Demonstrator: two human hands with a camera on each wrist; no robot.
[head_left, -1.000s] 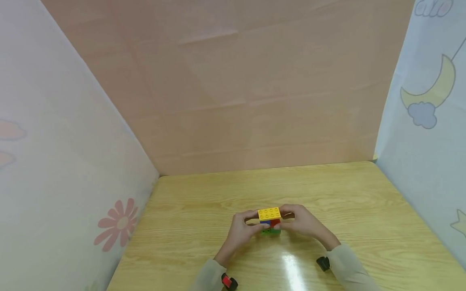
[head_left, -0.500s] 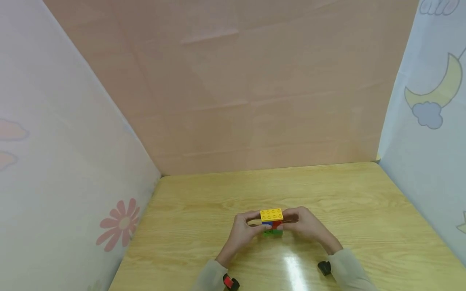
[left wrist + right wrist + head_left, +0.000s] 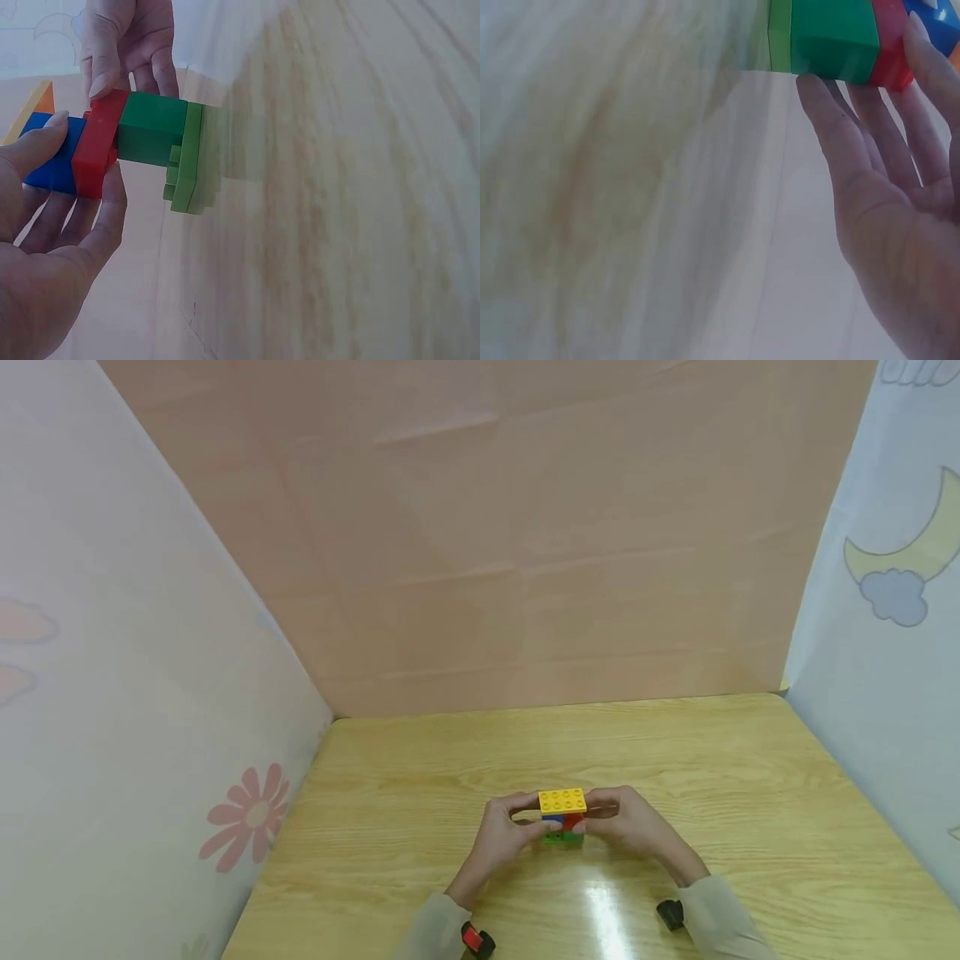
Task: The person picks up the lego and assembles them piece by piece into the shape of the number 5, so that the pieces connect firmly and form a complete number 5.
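A short tower of toy building bricks stands on the table in front of me. Its top is a yellow plate [image 3: 562, 800]; beneath come a blue brick [image 3: 56, 154] and a red brick [image 3: 97, 142]. Lower down are a dark green brick [image 3: 154, 127] and a light green base plate [image 3: 187, 157], which meets the tabletop. My left hand [image 3: 502, 831] grips the tower from the left, thumb on the blue brick and fingers behind. From the other side my right hand [image 3: 633, 822] holds it, its thumb in front and fingers at the back. Those fingers partly hide the bricks.
The tower stands on a wood-grain table [image 3: 420, 760]. A tan panel [image 3: 525, 568] rises along the back edge, with white printed panels at the left [image 3: 150, 652] and right [image 3: 885, 693]. Black straps show at both wrists.
The head view has swung slightly left, so the scene sits a little farther right. Both hands keep the same hold, and the tower shows no clear movement on the table.
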